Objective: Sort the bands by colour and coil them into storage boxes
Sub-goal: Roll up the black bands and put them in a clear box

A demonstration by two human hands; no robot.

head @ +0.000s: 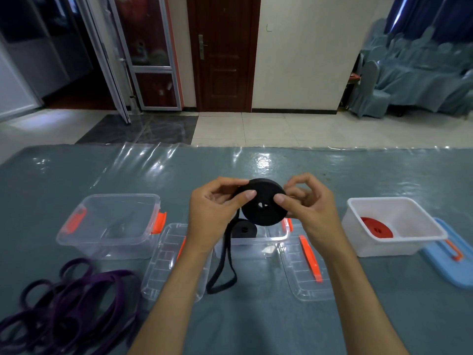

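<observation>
We coil a black band over the boxes.
Our left hand (217,208) and right hand (304,208) pinch the black coil (263,203) above the middle clear box (256,242), which holds another black coil (243,229); the white box (394,226) holds what looks like a red coil (376,226).

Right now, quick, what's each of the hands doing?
Left hand: closed on the black coil, thumb on its face.
Right hand: closed on the same coil, pinching its other side.

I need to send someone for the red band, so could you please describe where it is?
On the blue-grey table, look at the far right for the white box. The red coil lies inside; the other boxes are clear, and the other coils black.
</observation>
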